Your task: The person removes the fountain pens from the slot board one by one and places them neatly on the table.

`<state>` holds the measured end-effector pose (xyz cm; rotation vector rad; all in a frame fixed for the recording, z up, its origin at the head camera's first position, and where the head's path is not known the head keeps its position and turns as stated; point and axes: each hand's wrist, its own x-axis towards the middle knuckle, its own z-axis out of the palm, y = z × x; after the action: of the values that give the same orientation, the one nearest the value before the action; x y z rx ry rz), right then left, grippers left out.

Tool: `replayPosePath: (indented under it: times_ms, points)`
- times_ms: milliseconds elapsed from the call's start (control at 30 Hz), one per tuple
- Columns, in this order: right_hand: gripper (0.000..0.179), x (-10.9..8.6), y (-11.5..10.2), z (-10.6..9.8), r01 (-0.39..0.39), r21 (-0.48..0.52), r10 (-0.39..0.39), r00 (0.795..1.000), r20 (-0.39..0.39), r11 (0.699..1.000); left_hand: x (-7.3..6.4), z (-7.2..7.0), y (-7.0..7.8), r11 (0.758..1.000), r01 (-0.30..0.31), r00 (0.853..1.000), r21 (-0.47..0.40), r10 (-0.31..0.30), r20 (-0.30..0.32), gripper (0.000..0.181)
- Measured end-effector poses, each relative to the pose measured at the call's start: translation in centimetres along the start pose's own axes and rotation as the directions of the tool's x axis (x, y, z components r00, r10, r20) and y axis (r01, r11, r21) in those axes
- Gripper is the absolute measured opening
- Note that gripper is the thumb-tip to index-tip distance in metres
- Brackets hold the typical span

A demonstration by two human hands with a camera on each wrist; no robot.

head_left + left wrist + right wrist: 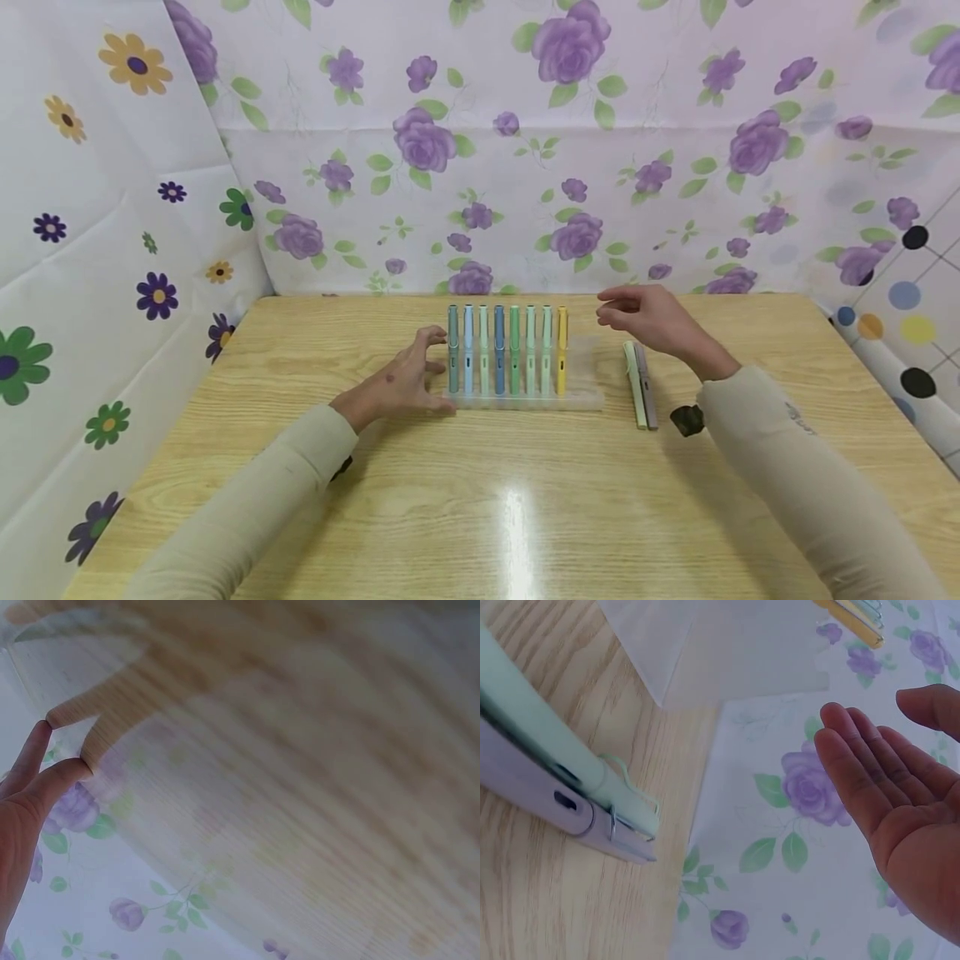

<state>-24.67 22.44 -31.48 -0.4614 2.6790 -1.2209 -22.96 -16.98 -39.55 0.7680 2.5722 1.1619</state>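
A translucent pen rack (583, 400) stands on the table, holding a row of upright capped pens in blues and greens, with a yellow pen (562, 350) at the right end. At the rack's left end is my left hand (401, 379), fingers spread and thumb by its front corner; its wrist view shows two fingertips (84, 766) but no pens. My right hand (651, 318) hovers right of the rack, holding nothing, its palm and fingers (855, 776) visible. Below it lie a pale green pen (634, 385) and a greyish lilac pen (646, 387), side by side.
The wooden table (450, 517) runs back to a wall covered with purple-flowered cloth (487, 100). A daisy-print cloth (90, 267) hangs on the left. Black pieces show under both wrists, the right one (687, 421) near the lying pens.
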Motion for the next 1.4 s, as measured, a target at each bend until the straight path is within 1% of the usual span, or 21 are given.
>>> replayPosePath:
  times_ms: [233, 433, 567, 800, 900, 1100, 1267, 1400]
  points:
    - [0.043, 0.7, -0.6, 1.1, 0.031, -0.022, -0.031, 0.999, 0.015, 0.999, 0.0, 0.0, 0.2, 1.000, -0.008, 1.000, 0.009, 0.008, -0.001, 0.106]
    - [0.043, 1.3, -0.9, 1.9, 0.035, -0.027, -0.034, 0.999, 0.024, 0.999, 0.0, -0.1, 0.3, 1.000, -0.009, 1.000, 0.020, 0.009, -0.003, 0.106]
    - [0.045, 1.6, -1.0, 2.3, 0.034, -0.022, -0.033, 0.999, 0.032, 0.999, 0.1, -0.1, 0.3, 1.000, 0.000, 1.000, 0.022, 0.000, -0.004, 0.104]
    - [0.044, 1.8, -1.1, 2.7, 0.066, -0.003, -0.066, 0.997, 0.046, 0.998, 0.1, -0.1, 0.2, 1.000, 0.004, 1.000, 0.018, -0.004, 0.002, 0.104]
    - [0.042, 1.8, -1.1, 2.8, 0.071, -0.011, -0.071, 0.997, 0.040, 0.997, 0.1, -0.1, 0.1, 1.000, 0.010, 1.000, 0.016, -0.010, 0.003, 0.105]
    - [0.037, 1.9, -1.0, 2.9, 0.064, -0.022, -0.064, 0.998, 0.005, 0.998, 0.1, -0.1, 0.2, 1.000, 0.022, 1.000, 0.004, -0.022, 0.007, 0.106]
    - [0.034, 1.9, -1.3, 3.2, 0.059, 0.010, -0.059, 0.998, -0.009, 0.998, 0.1, -0.1, 0.1, 1.000, 0.001, 1.000, 0.008, -0.001, 0.000, 0.105]
    - [0.034, 1.8, -1.4, 3.2, 0.060, 0.027, -0.059, 0.998, -0.002, 0.998, 0.1, 0.0, 0.1, 1.000, -0.014, 1.000, 0.007, 0.014, -0.002, 0.104]
